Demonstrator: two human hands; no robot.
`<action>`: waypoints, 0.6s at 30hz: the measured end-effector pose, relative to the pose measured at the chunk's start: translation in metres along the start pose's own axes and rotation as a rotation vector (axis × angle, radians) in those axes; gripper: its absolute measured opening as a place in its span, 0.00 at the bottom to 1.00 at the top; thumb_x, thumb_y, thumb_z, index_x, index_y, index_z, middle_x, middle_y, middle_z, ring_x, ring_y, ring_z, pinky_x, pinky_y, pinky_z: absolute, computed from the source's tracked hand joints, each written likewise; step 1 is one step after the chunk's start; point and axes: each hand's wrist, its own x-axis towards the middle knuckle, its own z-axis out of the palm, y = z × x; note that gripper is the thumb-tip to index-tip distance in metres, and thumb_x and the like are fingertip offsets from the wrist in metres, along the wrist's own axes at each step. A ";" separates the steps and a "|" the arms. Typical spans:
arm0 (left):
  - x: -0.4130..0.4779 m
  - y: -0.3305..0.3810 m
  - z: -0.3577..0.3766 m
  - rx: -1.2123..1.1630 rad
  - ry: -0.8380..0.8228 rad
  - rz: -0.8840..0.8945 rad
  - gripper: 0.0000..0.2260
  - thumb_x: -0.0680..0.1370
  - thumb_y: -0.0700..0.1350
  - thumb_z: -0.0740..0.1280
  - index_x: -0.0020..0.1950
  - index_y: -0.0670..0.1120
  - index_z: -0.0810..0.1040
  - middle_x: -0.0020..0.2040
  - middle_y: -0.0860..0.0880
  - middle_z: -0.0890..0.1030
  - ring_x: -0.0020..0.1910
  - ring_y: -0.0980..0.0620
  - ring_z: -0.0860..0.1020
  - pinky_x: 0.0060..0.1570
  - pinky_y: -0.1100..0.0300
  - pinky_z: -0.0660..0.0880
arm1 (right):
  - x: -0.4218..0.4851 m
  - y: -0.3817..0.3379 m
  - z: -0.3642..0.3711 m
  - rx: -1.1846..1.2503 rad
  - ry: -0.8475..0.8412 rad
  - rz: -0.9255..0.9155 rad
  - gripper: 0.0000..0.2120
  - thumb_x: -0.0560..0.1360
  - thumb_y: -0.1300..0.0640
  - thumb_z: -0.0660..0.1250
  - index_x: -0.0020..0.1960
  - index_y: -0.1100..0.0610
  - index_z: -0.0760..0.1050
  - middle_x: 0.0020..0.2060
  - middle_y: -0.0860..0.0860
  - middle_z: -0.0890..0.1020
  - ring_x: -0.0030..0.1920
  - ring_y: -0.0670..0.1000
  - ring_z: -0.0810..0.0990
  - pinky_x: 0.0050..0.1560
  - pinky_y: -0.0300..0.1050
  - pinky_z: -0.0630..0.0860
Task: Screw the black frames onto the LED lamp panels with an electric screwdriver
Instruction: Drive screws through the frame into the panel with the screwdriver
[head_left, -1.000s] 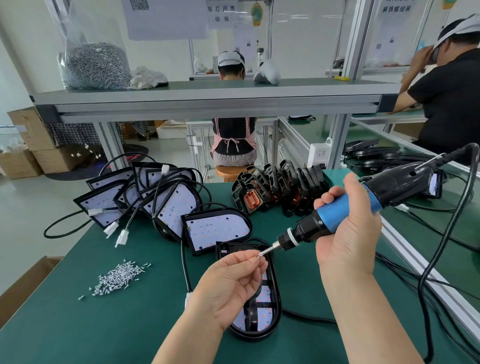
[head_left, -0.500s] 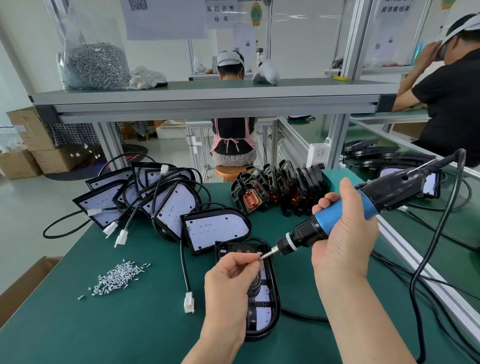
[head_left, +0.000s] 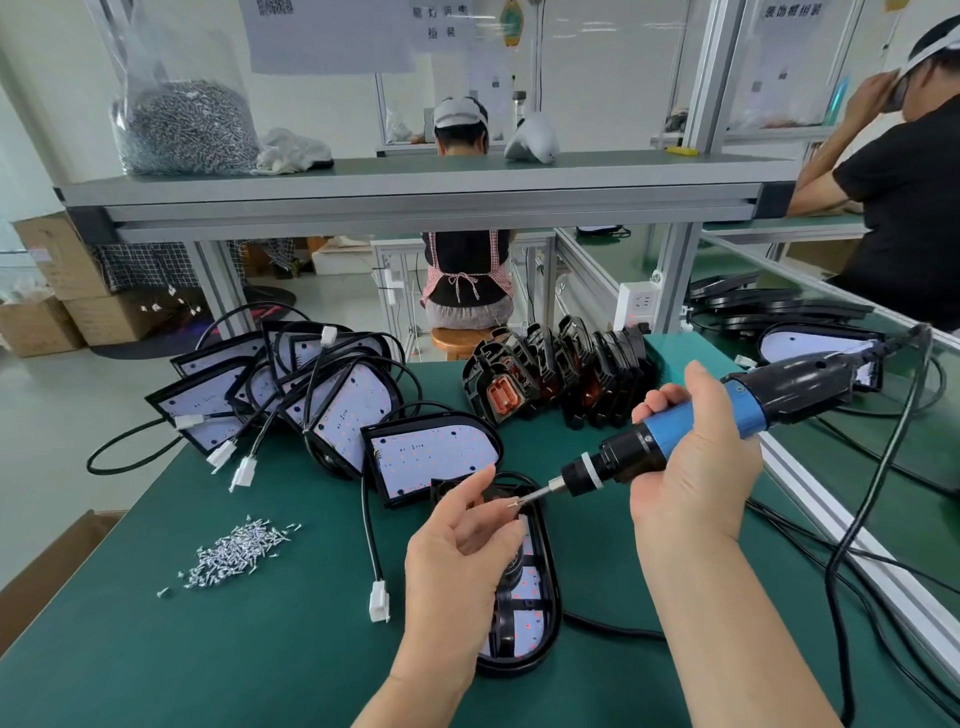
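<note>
A long LED lamp panel with a black frame on it (head_left: 537, 618) lies on the green bench (head_left: 208, 654) in front of me. My right hand (head_left: 691, 467) grips the blue and black electric screwdriver (head_left: 623, 460), held nearly level above the panel's far end, its bit pointing left. A small screw (head_left: 513, 502) sits on the bit tip. My left hand (head_left: 457, 566) hovers at that tip, index finger raised and the other fingers loosely curled, hiding the panel's middle. A pile of loose screws (head_left: 236, 553) lies to the left.
A bare LED panel (head_left: 436, 457) lies just beyond, with more cabled panels (head_left: 332, 410) stacked at the left. Black frames (head_left: 561, 374) stand in a row behind. A white connector (head_left: 379, 605) and the screwdriver cord (head_left: 857, 545) cross the bench. Other people work beyond the shelf (head_left: 415, 192).
My left hand's fingers, pinched at the bit tip before, have loosened and spread, leaving the screw on the bit. The screwdriver has dropped slightly and shifted left toward the panel.
</note>
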 end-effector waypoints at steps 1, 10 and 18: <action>0.000 -0.002 -0.003 0.068 0.017 0.024 0.22 0.75 0.35 0.74 0.61 0.59 0.80 0.49 0.55 0.87 0.48 0.59 0.84 0.46 0.68 0.78 | 0.002 0.000 0.001 -0.002 -0.005 -0.003 0.07 0.76 0.61 0.72 0.47 0.56 0.73 0.31 0.49 0.77 0.31 0.49 0.77 0.37 0.43 0.77; 0.043 -0.011 -0.033 0.792 0.025 -0.195 0.38 0.74 0.60 0.72 0.75 0.48 0.57 0.63 0.45 0.74 0.57 0.45 0.75 0.53 0.55 0.70 | 0.030 0.012 0.011 -0.120 -0.117 -0.142 0.08 0.73 0.62 0.72 0.47 0.58 0.72 0.30 0.49 0.78 0.29 0.50 0.76 0.34 0.43 0.76; 0.061 -0.023 -0.030 0.549 -0.092 -0.264 0.40 0.71 0.51 0.79 0.74 0.53 0.57 0.53 0.57 0.75 0.52 0.55 0.77 0.49 0.58 0.73 | 0.051 0.049 0.015 -0.260 -0.233 -0.162 0.09 0.71 0.61 0.72 0.45 0.57 0.72 0.28 0.46 0.78 0.28 0.47 0.78 0.33 0.42 0.77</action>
